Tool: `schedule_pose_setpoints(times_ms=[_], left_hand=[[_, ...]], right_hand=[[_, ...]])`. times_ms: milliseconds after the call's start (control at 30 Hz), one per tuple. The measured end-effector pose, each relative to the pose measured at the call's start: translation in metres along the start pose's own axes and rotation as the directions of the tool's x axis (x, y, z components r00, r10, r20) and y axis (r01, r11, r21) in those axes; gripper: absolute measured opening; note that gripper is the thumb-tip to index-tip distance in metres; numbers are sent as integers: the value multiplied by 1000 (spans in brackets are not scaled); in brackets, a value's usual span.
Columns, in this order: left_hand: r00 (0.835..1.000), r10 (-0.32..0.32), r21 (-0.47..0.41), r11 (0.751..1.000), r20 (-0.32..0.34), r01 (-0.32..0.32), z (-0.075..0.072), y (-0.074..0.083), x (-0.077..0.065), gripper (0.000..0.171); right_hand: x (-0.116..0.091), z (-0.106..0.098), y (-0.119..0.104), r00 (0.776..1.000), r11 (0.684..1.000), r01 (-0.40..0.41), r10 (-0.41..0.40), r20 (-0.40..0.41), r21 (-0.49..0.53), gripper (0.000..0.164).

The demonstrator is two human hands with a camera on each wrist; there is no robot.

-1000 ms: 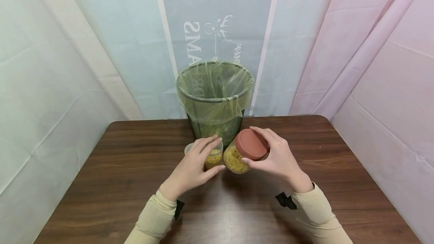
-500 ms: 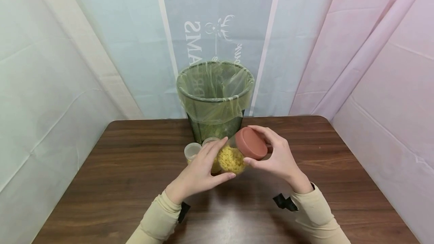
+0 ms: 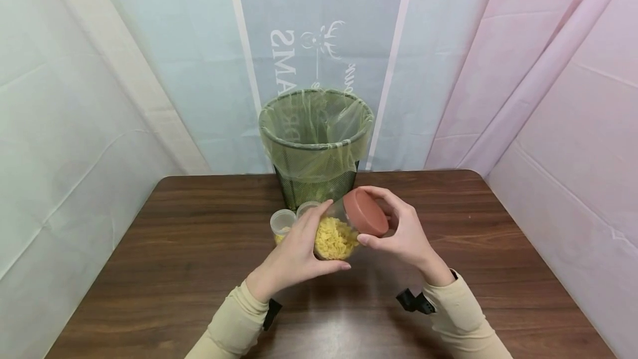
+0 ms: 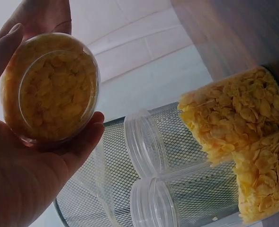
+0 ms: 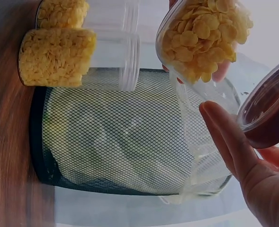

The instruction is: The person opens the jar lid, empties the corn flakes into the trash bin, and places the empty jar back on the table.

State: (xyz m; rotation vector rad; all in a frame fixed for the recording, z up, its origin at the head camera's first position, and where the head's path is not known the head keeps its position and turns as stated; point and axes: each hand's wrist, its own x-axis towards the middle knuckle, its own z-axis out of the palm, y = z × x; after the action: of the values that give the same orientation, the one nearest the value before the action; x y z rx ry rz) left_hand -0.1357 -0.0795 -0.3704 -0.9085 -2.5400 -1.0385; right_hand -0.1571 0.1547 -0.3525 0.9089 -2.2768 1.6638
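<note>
Left hand [image 3: 294, 254] now grips jar [image 3: 335, 237] fully; right hand [image 3: 399, 231] holds lid [image 3: 366, 212]

jar [image 3: 335, 236]: clear glossy plastic, dry flaky cereal inside | lid [image 3: 366, 213]: matt reddish-brown plastic | bin [image 3: 315, 148]: black metal mesh, thin glossy green liner | table [image 3: 174, 248]: dark wood-grain, slight sheen | sleeves [image 3: 226, 328]: soft beige cloth

A jar [image 3: 335, 237] is held tilted between the left hand [image 3: 294, 256] and the right hand [image 3: 406, 234], with its lid [image 3: 365, 212] on the right. Two open jars [image 3: 283, 221] are set just left of the grip, and a bin [image 3: 315, 143] is placed behind it on the table [image 3: 174, 248].
</note>
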Motion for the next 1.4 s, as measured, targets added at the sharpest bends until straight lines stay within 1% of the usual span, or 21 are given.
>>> schedule_pose_setpoints(times_ms=[100,267,367,500,767,867,967,1067,1167,1267,1400], left_hand=[[1000,-7,-16,1000,-11,7,1,0,0,105],[999,1,-2,1000,-33,-1,3,-2,-2,101],[998,26,30,999,-64,-24,4,-4,-2,99],[991,74,68,995,-110,-66,5,-5,0,99],[982,123,131,986,-142,-104,2,-1,0,99],[978,138,148,982,-153,-115,2,0,0,99],[974,158,183,975,-164,-127,3,0,1,99],[969,172,232,964,-177,-129,4,0,1,98],[963,186,273,953,-193,-129,5,1,1,97],[956,207,304,943,-209,-138,6,2,2,96],[946,238,354,923,-221,-150,7,2,2,95]], right_hand=[[-1,1,1,1000,1000,-2,2,7,3,77],[-1,3,1,999,1000,2,-3,33,15,77],[0,4,0,999,1000,-3,2,53,19,76],[2,4,-3,997,1000,-14,14,70,9,76],[1,3,-6,995,999,-30,27,93,24,76],[2,2,-9,994,999,-36,33,104,24,70],[4,2,-15,995,998,-53,56,87,-36,58],[5,5,-21,995,987,-87,92,28,-136,47],[5,10,-28,994,967,-110,102,-45,-231,42],[4,16,-33,991,933,-115,85,-103,-340,39],[3,25,-36,984,872,-129,53,-172,-472,37]])
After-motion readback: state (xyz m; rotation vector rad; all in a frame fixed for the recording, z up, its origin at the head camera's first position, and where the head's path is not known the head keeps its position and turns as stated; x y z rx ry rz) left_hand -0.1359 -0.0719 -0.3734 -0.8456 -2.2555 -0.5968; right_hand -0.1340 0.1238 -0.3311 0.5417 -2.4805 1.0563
